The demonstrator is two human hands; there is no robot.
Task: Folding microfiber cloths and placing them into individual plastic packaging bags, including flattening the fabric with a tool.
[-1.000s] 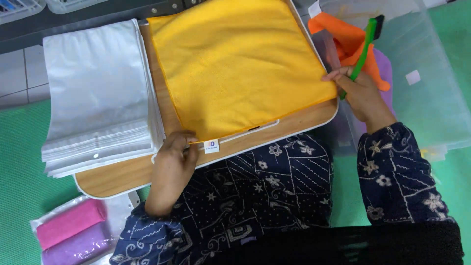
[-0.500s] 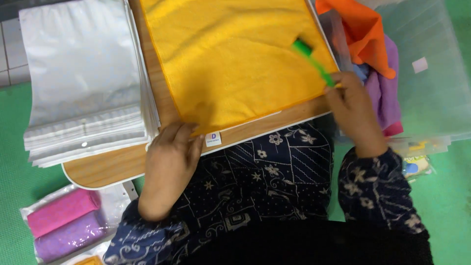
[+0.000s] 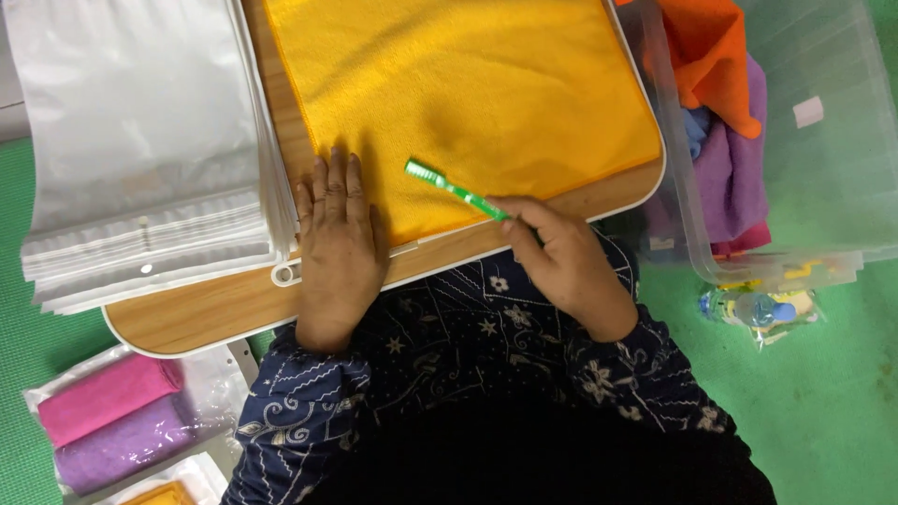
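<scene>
While the left hand (image 3: 337,238) lies flat at the cloth's (image 3: 468,93) edge, the right hand (image 3: 561,262) pinches a toothbrush (image 3: 454,189).

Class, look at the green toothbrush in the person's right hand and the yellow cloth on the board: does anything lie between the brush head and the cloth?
Nothing visible does. The right hand holds the green toothbrush by its handle, its head over bare yellow cloth. The left hand lies flat on the cloth's near corner, off to the side.

The yellow cloth (image 3: 468,103) and white bags (image 3: 131,140) run past the top edge.
</scene>
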